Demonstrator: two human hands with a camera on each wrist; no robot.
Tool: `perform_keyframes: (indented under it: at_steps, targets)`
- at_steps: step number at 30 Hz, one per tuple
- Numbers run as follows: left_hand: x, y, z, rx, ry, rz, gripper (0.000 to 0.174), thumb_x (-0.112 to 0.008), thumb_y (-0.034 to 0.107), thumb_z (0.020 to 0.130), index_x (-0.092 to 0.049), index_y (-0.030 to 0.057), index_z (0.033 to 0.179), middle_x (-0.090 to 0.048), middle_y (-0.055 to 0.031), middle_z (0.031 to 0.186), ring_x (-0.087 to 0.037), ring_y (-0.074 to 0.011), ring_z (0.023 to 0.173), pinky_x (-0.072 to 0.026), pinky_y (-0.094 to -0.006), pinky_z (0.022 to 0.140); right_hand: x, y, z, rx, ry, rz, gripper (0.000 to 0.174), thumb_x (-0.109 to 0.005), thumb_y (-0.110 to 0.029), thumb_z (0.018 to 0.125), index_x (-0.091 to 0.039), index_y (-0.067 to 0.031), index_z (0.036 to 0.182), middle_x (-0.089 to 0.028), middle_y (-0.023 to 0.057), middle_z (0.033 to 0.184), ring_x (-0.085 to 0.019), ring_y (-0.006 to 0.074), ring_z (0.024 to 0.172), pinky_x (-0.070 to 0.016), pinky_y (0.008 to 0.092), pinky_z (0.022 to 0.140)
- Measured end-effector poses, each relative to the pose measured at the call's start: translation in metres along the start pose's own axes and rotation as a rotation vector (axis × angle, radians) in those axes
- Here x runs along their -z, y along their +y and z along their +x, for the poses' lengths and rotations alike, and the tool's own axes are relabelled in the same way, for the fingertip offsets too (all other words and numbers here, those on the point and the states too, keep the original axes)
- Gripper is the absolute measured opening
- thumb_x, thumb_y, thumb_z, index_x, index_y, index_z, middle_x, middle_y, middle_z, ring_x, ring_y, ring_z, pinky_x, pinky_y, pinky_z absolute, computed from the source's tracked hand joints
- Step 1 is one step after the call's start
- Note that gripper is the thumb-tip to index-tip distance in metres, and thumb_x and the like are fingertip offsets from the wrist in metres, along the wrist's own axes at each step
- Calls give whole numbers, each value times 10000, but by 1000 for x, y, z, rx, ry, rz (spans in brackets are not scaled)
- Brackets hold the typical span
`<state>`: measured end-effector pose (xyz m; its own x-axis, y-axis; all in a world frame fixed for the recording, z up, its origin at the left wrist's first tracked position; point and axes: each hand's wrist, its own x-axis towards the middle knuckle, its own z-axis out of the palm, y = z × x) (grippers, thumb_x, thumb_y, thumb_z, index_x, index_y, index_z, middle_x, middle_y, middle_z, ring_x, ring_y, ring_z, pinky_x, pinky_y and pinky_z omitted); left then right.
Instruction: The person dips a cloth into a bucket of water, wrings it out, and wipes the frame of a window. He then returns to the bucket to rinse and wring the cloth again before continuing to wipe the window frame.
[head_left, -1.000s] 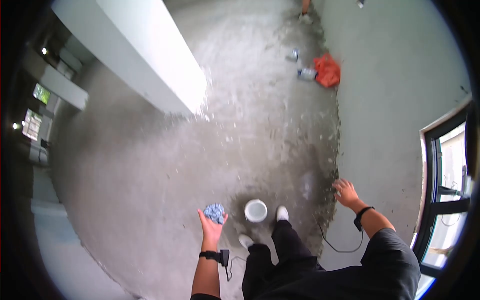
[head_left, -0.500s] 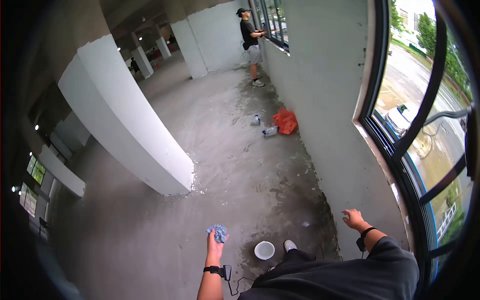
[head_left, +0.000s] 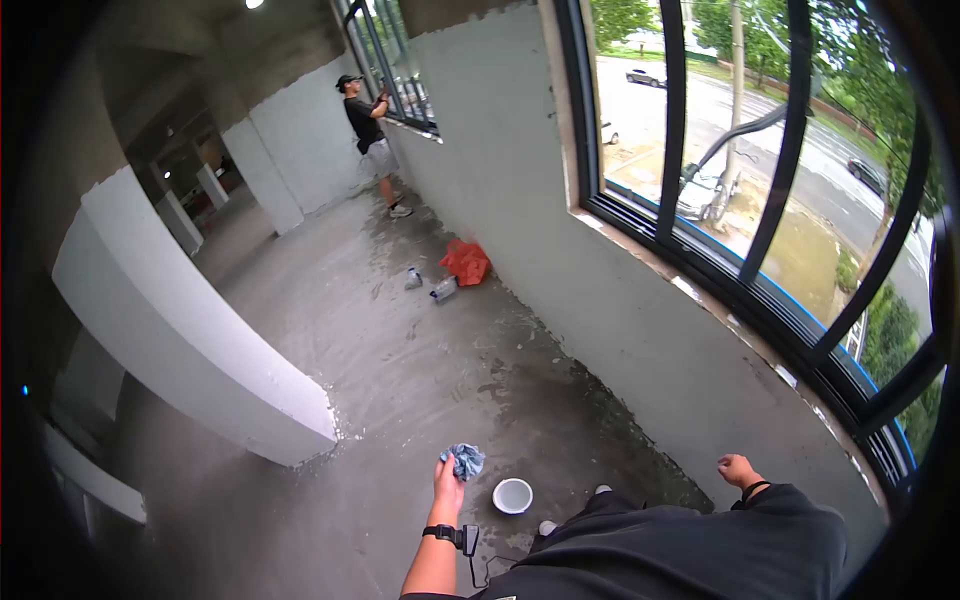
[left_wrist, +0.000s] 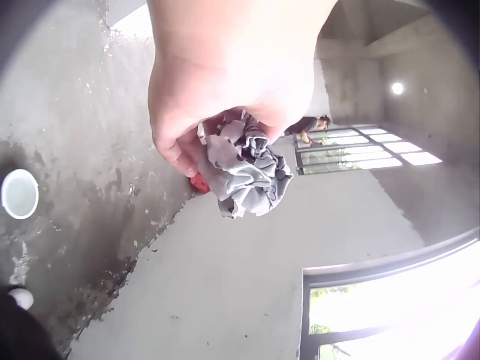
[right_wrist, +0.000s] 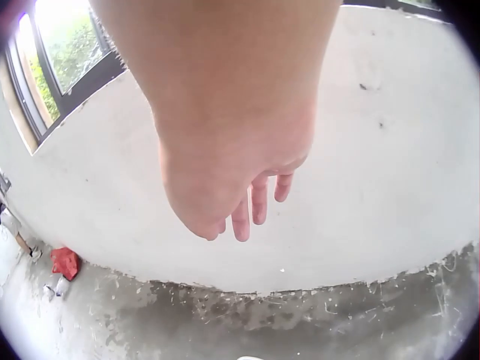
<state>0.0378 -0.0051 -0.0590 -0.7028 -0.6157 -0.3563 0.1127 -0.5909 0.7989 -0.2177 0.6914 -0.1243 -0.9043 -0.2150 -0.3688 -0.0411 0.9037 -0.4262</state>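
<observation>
My left hand (head_left: 449,485) grips a crumpled grey-blue rag (head_left: 464,462) with a dark pattern. In the left wrist view the bunched rag (left_wrist: 251,174) pokes out past the curled fingers and thumb, its inner part hidden in the palm. A white bucket (head_left: 512,496) stands on the floor just right of that hand. My right hand (head_left: 738,470) hangs beside the wall under the window, holding nothing. Its fingers (right_wrist: 259,204) dangle loosely in the right wrist view.
A barred window (head_left: 720,190) lines the right wall above its sill. Further along lie a red plastic bag (head_left: 465,262) and plastic bottles (head_left: 443,289). Another person (head_left: 372,130) stands at a far window. A white pillar (head_left: 190,320) rises at left; the concrete floor (head_left: 520,400) has wet patches.
My view has lifted and turned right, bringing the window and the far person into sight. The left hand still holds the rag, now nearer the bucket in view; the right hand has lowered.
</observation>
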Motion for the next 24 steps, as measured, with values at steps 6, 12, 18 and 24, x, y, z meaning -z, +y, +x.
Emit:
perform_keyframes:
  at_steps: [6, 12, 18, 24]
  targets:
    - [-53, -35, 27, 190, -127, 11, 359, -441, 274, 1040, -616, 103, 1303, -677, -117, 1324, -635, -306, 1240, -513, -519, 1047, -1, 37, -55, -119, 135, 115, 344, -641, -255, 858, -772, -129, 1149, -774, 140, 1094, -718, 346, 1075, -557, 449, 981]
    - [-203, -76, 33, 403, -219, 81, 361, -445, 365, 953, -700, 144, 1083, -750, -61, 1078, -702, -288, 1012, -569, -472, 848, 85, 22, -123, 241, 295, 108, 251, -662, -242, 945, -763, -138, 1149, -753, 140, 1088, -671, 346, 1097, -525, 470, 997]
    - [-336, -173, 24, 373, -424, 188, 305, -469, 323, 940, -687, 114, 901, -753, -106, 939, -730, -330, 893, -612, -507, 819, 205, 74, -191, 259, 613, 44, 191, -664, -258, 966, -755, -142, 1087, -735, 92, 1006, -682, 321, 1005, -536, 449, 907]
    - [-454, -233, -72, 359, -712, 421, 228, -537, 287, 1061, -633, 97, 1144, -723, -93, 1098, -713, -264, 977, -583, -434, 895, 323, 106, -258, 242, 1236, 57, 149, -726, -151, 895, -744, -91, 1031, -726, 79, 976, -672, 302, 968, -542, 428, 881]
